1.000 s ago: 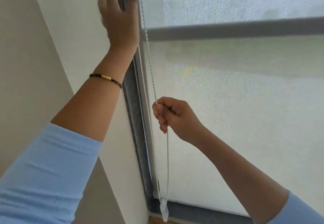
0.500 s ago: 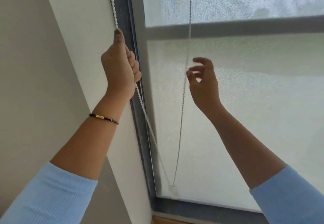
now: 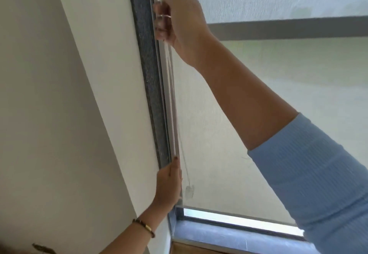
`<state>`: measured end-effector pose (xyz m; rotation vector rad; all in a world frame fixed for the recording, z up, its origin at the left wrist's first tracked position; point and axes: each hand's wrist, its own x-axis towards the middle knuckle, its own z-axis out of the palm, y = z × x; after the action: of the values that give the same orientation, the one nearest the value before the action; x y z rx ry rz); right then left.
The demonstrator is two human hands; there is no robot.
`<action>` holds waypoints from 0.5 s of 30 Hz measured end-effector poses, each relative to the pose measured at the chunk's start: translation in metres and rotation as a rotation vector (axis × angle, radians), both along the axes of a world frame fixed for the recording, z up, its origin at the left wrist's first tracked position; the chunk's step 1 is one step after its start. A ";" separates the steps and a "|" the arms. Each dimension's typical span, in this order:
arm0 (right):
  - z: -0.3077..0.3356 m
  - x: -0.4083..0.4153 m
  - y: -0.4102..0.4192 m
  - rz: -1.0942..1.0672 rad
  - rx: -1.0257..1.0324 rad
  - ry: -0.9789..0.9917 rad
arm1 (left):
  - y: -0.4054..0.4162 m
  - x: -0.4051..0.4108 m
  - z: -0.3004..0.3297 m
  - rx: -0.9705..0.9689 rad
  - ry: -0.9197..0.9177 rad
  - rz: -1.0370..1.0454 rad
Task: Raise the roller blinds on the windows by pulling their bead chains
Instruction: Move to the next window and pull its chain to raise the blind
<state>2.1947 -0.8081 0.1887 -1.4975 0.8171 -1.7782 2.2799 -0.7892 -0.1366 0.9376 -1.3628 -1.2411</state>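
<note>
A white roller blind (image 3: 258, 98) covers nearly the whole window, with a narrow strip of bare glass (image 3: 229, 221) showing under its bottom edge. The bead chain (image 3: 171, 86) hangs as a loop along the left frame, with a clear plastic weight (image 3: 189, 191) at its lower end. My right hand (image 3: 179, 23) is high up, its fingers closed around the chain near the top of the view. My left hand (image 3: 169, 186) is low down, gripping the chain against the frame just left of the weight.
A dark grey window frame (image 3: 151, 86) runs up the left side, next to a white wall reveal (image 3: 111, 94). A grey sill (image 3: 229, 235) lies along the bottom. A horizontal bar (image 3: 288, 29) shows through the blind fabric.
My left hand has pulled the chain down from mid-height to near the sill. My right hand went from open beside the chain to gripping it high up. A gap now shows under the blind.
</note>
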 end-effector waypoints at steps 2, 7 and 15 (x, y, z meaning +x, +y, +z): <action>-0.007 0.004 -0.007 -0.128 -0.078 0.103 | 0.003 0.009 -0.019 0.030 -0.021 -0.088; -0.040 -0.007 -0.012 -0.316 -0.239 0.162 | -0.041 0.029 0.046 -0.047 -0.077 -0.106; -0.148 0.021 -0.014 -0.323 -0.129 0.278 | -0.050 0.017 0.334 -0.453 0.226 -0.193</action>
<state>2.2161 -0.8225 0.0409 -1.8075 1.1563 -1.9061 2.2965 -0.8388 0.1972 0.3476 -1.4895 -1.0751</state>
